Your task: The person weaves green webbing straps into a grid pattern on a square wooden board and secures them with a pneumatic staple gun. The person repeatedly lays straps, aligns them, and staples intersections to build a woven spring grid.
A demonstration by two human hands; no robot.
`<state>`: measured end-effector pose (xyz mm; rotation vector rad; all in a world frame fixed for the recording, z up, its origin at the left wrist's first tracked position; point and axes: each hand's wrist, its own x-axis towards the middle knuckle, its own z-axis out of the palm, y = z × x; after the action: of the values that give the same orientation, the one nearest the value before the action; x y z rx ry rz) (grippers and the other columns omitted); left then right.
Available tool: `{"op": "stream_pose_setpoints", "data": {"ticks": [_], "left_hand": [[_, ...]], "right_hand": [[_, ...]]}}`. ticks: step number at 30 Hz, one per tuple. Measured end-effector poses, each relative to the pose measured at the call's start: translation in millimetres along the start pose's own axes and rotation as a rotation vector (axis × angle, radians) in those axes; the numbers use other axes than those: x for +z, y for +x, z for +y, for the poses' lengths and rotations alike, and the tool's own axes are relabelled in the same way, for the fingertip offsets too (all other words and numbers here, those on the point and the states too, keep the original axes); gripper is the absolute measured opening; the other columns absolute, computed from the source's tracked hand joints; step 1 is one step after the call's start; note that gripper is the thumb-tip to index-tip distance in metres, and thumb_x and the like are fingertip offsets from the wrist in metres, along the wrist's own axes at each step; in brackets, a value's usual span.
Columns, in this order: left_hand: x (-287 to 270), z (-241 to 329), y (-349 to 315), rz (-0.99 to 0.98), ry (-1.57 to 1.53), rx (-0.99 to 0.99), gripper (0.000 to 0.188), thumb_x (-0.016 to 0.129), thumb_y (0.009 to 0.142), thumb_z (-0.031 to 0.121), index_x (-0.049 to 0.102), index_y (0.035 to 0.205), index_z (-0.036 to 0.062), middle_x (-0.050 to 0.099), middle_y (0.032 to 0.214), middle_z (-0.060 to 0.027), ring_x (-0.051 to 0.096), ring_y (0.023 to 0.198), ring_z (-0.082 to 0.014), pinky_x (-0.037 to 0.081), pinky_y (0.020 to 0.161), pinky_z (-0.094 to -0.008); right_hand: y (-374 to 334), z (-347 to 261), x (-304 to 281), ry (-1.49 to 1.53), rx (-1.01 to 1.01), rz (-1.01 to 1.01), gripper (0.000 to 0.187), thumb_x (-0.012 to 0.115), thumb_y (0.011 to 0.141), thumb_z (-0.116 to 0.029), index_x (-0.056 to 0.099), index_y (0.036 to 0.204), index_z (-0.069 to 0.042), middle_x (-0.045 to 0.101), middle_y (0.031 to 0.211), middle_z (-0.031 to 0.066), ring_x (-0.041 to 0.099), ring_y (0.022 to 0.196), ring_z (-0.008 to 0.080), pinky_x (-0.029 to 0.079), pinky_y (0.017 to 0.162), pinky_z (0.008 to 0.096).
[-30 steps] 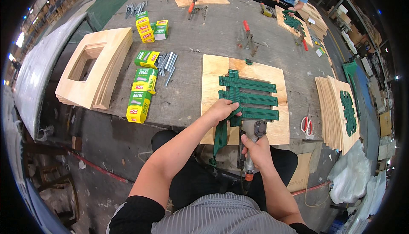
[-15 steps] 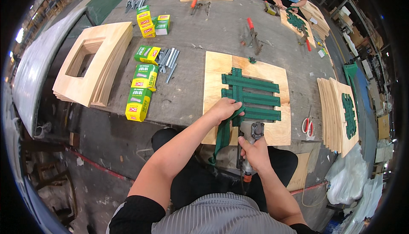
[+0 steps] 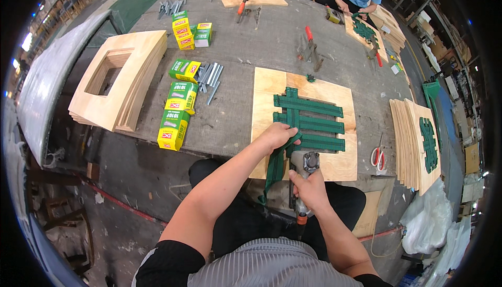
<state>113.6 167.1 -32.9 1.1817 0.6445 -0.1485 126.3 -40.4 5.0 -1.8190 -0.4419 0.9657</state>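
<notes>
A square plywood panel point(image 3: 340, 168) lies on the table in front of me, with green webbing straps point(image 3: 320, 126) running across its opening and one crossing them at the left. The fingers of my left hand point(image 3: 280, 136) pinch a loose green webbing strap point(image 3: 274, 171) at the panel's near left part; its tail hangs past the near edge. My right hand point(image 3: 312, 190) is wrapped round a grey pneumatic staple gun point(image 3: 305, 161) with an orange fitting at its lower end. The gun's head is at the panel's near edge, close to the strap; its tip is hidden.
Green-yellow boxes point(image 3: 173, 130) and loose staple strips point(image 3: 211, 78) lie left, beside stacked plywood frames point(image 3: 133, 46). Red-handled pliers point(image 3: 310, 46) lie beyond the panel. Right are scissors point(image 3: 377, 157) and more stacked panels point(image 3: 402, 143). Two people work across the table.
My right hand and the staple gun have shifted slightly left and toward me. My left hand keeps its pinch on the strap. The whole view has moved a little.
</notes>
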Motion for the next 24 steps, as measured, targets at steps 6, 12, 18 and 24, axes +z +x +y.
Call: {"op": "stream_pose_setpoints", "data": {"ticks": [6, 12, 18, 24], "left_hand": [[-4, -4, 7, 0.011, 0.055, 0.034, 0.033, 0.056, 0.106, 0.031, 0.069, 0.119, 0.0032, 0.078, 0.106, -0.0058, 0.064, 0.081, -0.0134, 0.048, 0.064, -0.0319], [1, 1, 2, 0.041, 0.036, -0.026, 0.033, 0.056, 0.107, 0.032, 0.069, 0.116, 0.0028, 0.078, 0.104, -0.0055, 0.062, 0.075, -0.0126, 0.046, 0.057, -0.0311], [8, 9, -7, 0.113, 0.139, -0.059, 0.034, 0.064, 0.103, 0.036, 0.069, 0.111, 0.0039, 0.076, 0.093, -0.0064, 0.059, 0.067, -0.0113, 0.045, 0.054, -0.0284], [22, -6, -24, 0.202, 0.586, 0.218, 0.043, 0.081, 0.087, 0.030, 0.066, 0.112, -0.0021, 0.073, 0.105, -0.0142, 0.067, 0.086, -0.0213, 0.055, 0.076, -0.0355]], "right_hand": [[-3, -6, -5, 0.037, 0.044, -0.008, 0.032, 0.072, 0.096, -0.015, 0.054, 0.119, -0.002, 0.064, 0.085, 0.0033, 0.057, 0.054, 0.0105, 0.046, 0.047, 0.0269], [0, 11, -74, 0.275, 0.059, 0.136, 0.030, 0.072, 0.098, -0.022, 0.059, 0.119, -0.006, 0.062, 0.085, 0.0033, 0.062, 0.057, 0.0139, 0.049, 0.045, 0.0283], [44, 20, -178, 0.545, 0.048, 0.305, 0.035, 0.074, 0.097, -0.032, 0.061, 0.114, -0.005, 0.060, 0.080, 0.0055, 0.061, 0.056, 0.0170, 0.051, 0.045, 0.0314], [76, 35, -231, 0.597, 0.074, 0.191, 0.034, 0.072, 0.097, -0.035, 0.063, 0.105, -0.004, 0.061, 0.079, 0.0042, 0.061, 0.058, 0.0151, 0.051, 0.048, 0.0308]]}}
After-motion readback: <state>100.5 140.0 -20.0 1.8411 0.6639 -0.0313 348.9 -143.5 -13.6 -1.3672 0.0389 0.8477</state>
